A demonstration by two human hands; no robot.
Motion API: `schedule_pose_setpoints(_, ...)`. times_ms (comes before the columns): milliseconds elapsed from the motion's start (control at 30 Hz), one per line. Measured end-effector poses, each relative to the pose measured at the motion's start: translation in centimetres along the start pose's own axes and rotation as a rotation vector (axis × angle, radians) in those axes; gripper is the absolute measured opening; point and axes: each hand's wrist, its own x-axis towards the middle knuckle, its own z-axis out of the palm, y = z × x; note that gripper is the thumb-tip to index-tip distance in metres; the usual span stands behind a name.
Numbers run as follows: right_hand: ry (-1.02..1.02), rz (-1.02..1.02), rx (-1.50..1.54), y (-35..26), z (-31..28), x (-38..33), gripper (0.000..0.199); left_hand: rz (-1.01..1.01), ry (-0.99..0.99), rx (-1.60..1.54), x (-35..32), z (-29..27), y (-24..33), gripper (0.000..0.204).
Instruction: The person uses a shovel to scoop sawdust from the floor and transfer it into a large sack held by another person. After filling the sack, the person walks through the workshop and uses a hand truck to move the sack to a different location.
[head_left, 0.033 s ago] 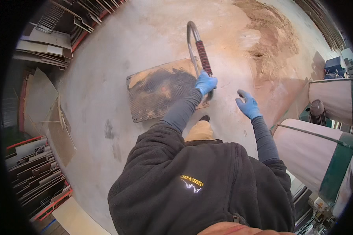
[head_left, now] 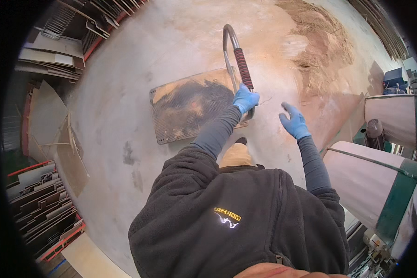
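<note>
The cart [head_left: 192,107], a flat platform trolley with a dirty, ribbed deck, stands on the concrete floor [head_left: 116,116] just ahead of the person. Its looped metal handle [head_left: 234,55] rises at the cart's right end, wrapped partway in a dark red grip. The left hand [head_left: 245,98], in a blue glove, is curled tight around the handle's lower stretch, just below the red wrap. The right hand [head_left: 294,123], also gloved, hangs free to the right of the cart, fingers loosely spread and holding nothing. A sawdust pile [head_left: 324,46] lies beyond the cart to its right. Stacked boards [head_left: 41,204] sit well left of the cart.
</note>
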Motion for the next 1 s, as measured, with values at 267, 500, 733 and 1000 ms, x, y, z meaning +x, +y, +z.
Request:
schedule_pose_setpoints(267, 0.045, -0.513, -0.617, -1.1, -6.4, 17.2, 0.056, 0.054, 0.021, 0.279, 3.6, 7.3, 6.9, 0.051)
schedule_pose_setpoints(500, -0.313, -1.035, -0.874, 3.7, -5.7, 30.5, 0.038, 0.083, -0.165, -0.126, 5.8, 15.1, 6.6, 0.050)
schedule_pose_setpoints(733, -0.371, -1.026, -0.388, 14.5, -12.0, 36.3, 0.028, 0.089, -0.387, 0.005, 10.5, 23.4, 6.5, 0.022)
schedule_pose_setpoints(1000, -0.084, -0.899, -0.204, 22.5, -16.6, 39.0, 0.033, -0.095, -0.622, 0.095, 14.8, 22.6, 16.9, 0.019)
